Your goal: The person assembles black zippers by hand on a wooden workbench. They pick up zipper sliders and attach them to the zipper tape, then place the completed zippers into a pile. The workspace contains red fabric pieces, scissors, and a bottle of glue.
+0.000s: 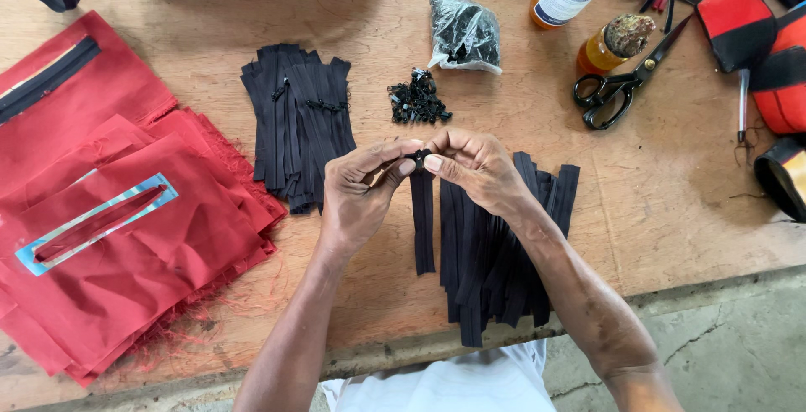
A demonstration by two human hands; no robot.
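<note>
My left hand (359, 192) and my right hand (476, 166) meet above the wooden table (663, 202). Together they pinch the top of a black zipper strip (422, 219), which hangs down from the fingertips. A small black slider (419, 159) sits between the thumbs at the strip's upper end. Under my right wrist lies a pile of loose black zipper strips (491, 265). A second stack of black strips (298, 122) lies to the left of my left hand. A little heap of black sliders (417, 101) rests just beyond my fingers.
Red fabric pieces (126, 227) with a light-blue framed slot cover the left side. A clear bag of black parts (464, 33), two bottles (609, 47), black scissors (617, 85) and red-and-black padded pieces (756, 34) lie at the far right. The table's front edge runs near my body.
</note>
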